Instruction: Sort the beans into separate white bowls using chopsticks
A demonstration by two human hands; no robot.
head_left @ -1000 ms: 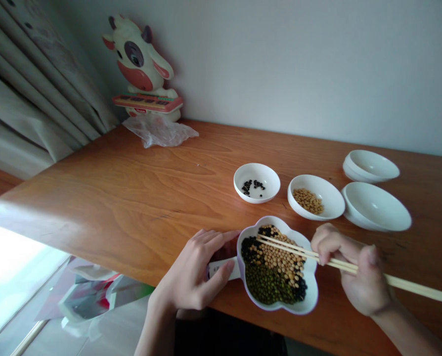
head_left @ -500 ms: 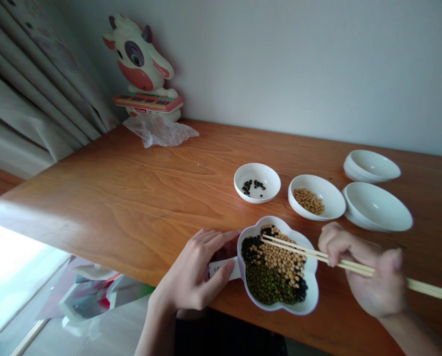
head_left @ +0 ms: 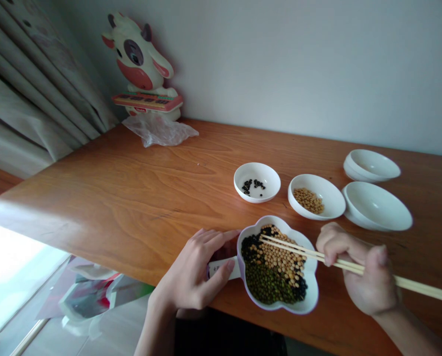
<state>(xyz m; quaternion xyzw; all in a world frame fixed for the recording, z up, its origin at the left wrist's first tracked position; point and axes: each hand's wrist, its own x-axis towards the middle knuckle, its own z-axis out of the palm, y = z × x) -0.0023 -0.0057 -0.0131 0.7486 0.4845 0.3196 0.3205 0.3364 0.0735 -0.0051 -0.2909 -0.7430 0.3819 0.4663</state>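
My left hand (head_left: 197, 272) is closed round the short handle of a white flower-shaped bowl (head_left: 310, 296) with a lilac rim. Inside lie pale yellow soybeans (head_left: 276, 256), green mung beans (head_left: 263, 284) and black beans (head_left: 251, 244). My right hand (head_left: 362, 267) grips a pair of wooden chopsticks (head_left: 298, 249). Their tips are at the black and yellow beans near the bowl's upper left; whether a bean sits between them I cannot tell. Behind stand a white bowl (head_left: 269, 170) with some black beans and another white bowl (head_left: 334, 198) with soybeans.
Two more white bowls (head_left: 380, 205) stand at the right, one behind the other. A cow-shaped toy keyboard (head_left: 147, 101) and a crumpled plastic bag (head_left: 165, 132) are at the back left of the wooden table (head_left: 132, 198). The table's front edge runs beneath my left wrist.
My right hand has shifted slightly left with the chopsticks, and their tips have moved a little left among the beans. My left hand stays on the handle.
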